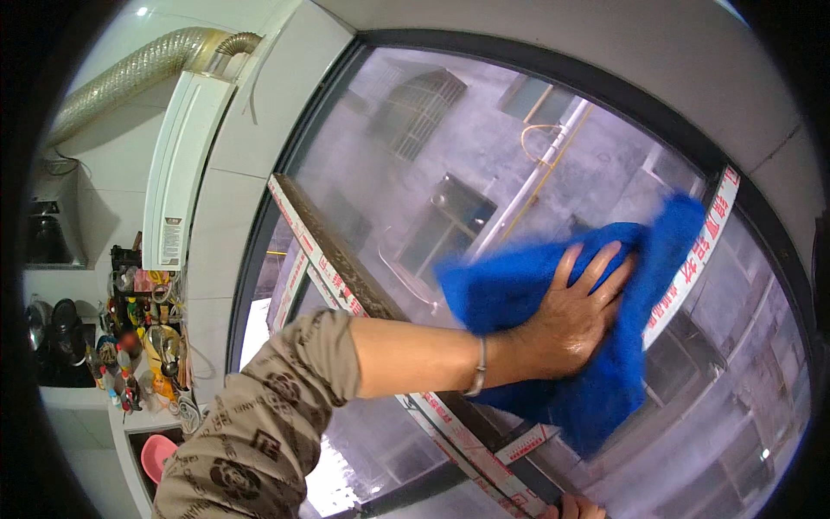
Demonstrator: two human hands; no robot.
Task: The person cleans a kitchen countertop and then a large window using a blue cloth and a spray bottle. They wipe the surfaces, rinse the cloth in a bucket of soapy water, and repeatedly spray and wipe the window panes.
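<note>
While the left hand (577, 318) presses a blue cloth (596, 346) flat against the window pane (415, 156), fingers lie spread and nearly straight.
Palm and all fingers rest on the cloth, none curled round it. Its long axis runs from upper right, near the taped frame bar (692, 259), down toward the lower middle. A second hand (572, 508) shows only fingertips at the bottom edge; whether they are bent is unclear. Far left, a pink bowl (157, 455) sits on a shelf, contents unseen.
</note>
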